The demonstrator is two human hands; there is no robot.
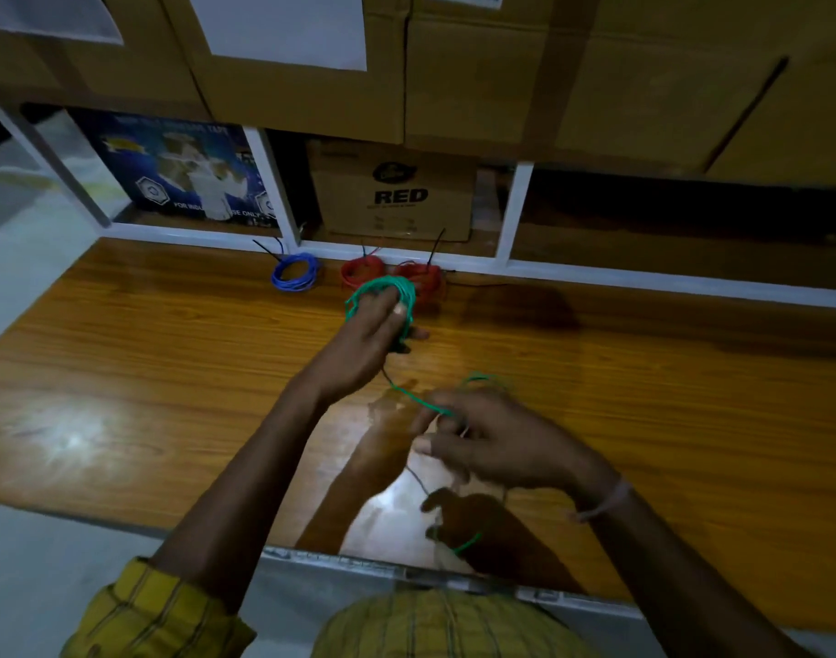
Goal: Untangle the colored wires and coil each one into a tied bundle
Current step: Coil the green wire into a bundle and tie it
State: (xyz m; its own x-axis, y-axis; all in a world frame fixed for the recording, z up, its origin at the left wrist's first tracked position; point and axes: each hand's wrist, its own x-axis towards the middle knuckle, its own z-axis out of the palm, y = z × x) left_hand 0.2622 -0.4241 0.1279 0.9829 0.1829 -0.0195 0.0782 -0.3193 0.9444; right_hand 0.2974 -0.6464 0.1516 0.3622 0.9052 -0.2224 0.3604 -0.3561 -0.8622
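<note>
From the head view, the left hand [375, 325] is raised over the wooden tabletop [169, 353], its grip curled through a coil of green wire [387, 289] looped around the fingers; the fingertips are hidden behind the coil. A loose strand runs from that coil down to the right hand [496, 444], whose thumb and forefinger pinch the strand. Beyond the right hand the wire blurs into a faint loop, and more of it trails down past the tabletop's near edge, where it is hard to follow in the dim light.

At the back edge of the tabletop lie a blue bundle [295, 273] and two red bundles [362, 272], [425, 277], each seemingly cinched with a black tie, though the ties are thin and dark. The right-hand red bundle is partly covered by the green coil.

Behind them stands a white shelf frame [518, 216] holding a cardboard box printed RED [397, 197] and a blue printed carton [178, 168]. Larger cardboard boxes [501, 64] above are cut off by the frame. A pale band [606, 503] circles the right wrist, and yellow checked sleeves [154, 615] show at the bottom.
</note>
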